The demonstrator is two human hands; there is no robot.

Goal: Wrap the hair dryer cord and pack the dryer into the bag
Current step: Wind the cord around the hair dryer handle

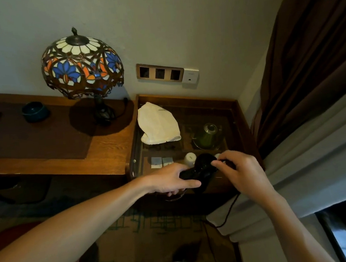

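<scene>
A black hair dryer is held over the near edge of a glass-topped side table. My left hand grips its handle from the left. My right hand pinches the black cord against the dryer's body; the cord hangs down from under that hand to the floor. A white cloth bag lies flat on the glass top, farther back and to the left, apart from both hands.
Under the glass are a green kettle, a white cup and sachets. A stained-glass lamp and a dark bowl stand on the wooden desk at left. Wall sockets are behind; curtains hang at right.
</scene>
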